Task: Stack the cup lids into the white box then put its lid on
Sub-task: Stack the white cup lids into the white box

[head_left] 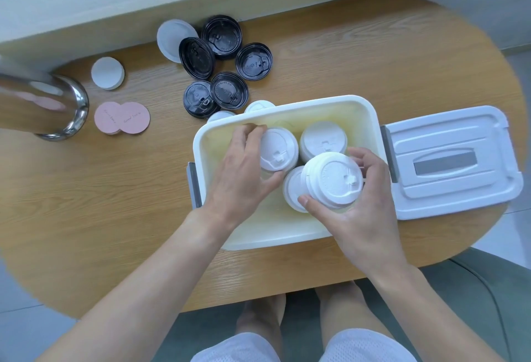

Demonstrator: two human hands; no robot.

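The white box (pixel 287 239) stands open in the middle of the wooden table. Inside it, my left hand (pixel 244 172) grips a stack of white cup lids (pixel 280 149) at the box's left. My right hand (pixel 356 212) holds another stack of white lids (pixel 333 179) over the box's front right, above a white lid (pixel 291 189) lying below. A further white stack (pixel 323 140) sits at the back right. Several black lids (pixel 221 59) lie on the table behind the box. The box's white lid (pixel 448 160) rests to the right.
A shiny metal container (pixel 48 102) stands at the far left. Two pink paper discs (pixel 122 117) and a white disc (pixel 107 72) lie near it. Two white lids (pixel 258 106) peek out behind the box. A larger white disc (pixel 172 36) lies by the black lids.
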